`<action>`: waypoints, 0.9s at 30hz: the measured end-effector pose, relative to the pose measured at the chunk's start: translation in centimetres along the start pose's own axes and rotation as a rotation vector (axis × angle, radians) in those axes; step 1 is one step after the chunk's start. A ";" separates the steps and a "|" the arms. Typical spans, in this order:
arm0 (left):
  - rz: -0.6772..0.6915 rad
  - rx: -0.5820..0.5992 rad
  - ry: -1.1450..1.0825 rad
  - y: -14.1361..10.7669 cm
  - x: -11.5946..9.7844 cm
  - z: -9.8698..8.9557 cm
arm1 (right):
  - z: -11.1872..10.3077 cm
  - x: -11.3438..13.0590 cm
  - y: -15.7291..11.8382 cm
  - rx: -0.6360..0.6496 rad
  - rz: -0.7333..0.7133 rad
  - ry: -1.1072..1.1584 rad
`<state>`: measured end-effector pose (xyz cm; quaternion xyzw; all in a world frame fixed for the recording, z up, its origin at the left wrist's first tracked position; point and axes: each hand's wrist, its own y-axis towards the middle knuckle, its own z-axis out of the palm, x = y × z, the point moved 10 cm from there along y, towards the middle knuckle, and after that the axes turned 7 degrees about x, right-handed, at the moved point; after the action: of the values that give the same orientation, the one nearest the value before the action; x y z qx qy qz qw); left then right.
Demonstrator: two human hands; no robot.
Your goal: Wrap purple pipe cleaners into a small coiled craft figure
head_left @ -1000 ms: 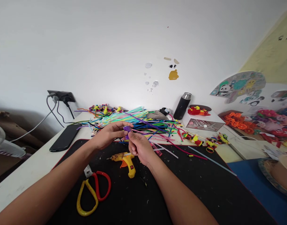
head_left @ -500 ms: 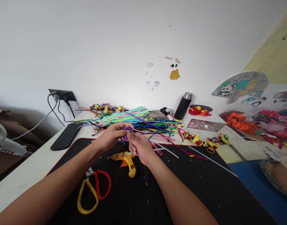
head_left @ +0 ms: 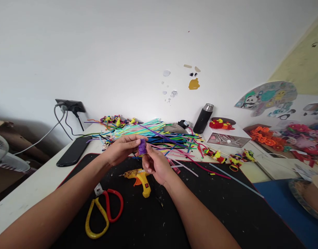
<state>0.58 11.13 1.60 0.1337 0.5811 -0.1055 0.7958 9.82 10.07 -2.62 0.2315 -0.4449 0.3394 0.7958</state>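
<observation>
A small fuzzy purple piece (head_left: 142,147) is held up between both hands, above the back part of the black mat (head_left: 200,200). My left hand (head_left: 125,148) pinches it from the left, with the thumb at its upper edge. On its right side, my right hand (head_left: 156,162) grips it with thumb and curled fingers. Just below the hands lies a yellow glue gun (head_left: 142,180). Scissors (head_left: 104,211) with one red and one yellow handle rest nearer, beside my left forearm.
Colourful pipe cleaners (head_left: 153,133) are heaped along the wall. A black phone (head_left: 72,151) lies at the left, a black bottle (head_left: 203,119) stands at the back right, and small figures (head_left: 236,160) sit near a white box (head_left: 228,136). A fan (head_left: 0,148) is at far left.
The purple piece has turned so that its broad face shows. The fingers of both hands have shifted around it, and the view has tilted slightly.
</observation>
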 end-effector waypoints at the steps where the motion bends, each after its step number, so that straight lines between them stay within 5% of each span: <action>1: 0.014 -0.021 0.013 0.0 -0.2 -0.1 | -0.1 -0.1 0.0 -0.011 0.003 -0.002; 8: 0.085 -0.106 0.188 0.0 -1.1 -0.5 | -0.4 -0.1 0.1 -0.032 -0.005 -0.012; 17: 0.003 -0.057 0.039 0.2 0.3 -1.1 | -0.2 0.4 0.0 -0.013 -0.030 -0.003; 27: 0.053 -0.065 0.086 0.1 -0.5 -0.7 | -0.3 0.2 0.0 -0.028 -0.025 -0.016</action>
<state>-0.13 11.51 1.85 0.1275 0.6141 -0.0593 0.7766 10.05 10.34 -2.55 0.2286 -0.4531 0.3212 0.7995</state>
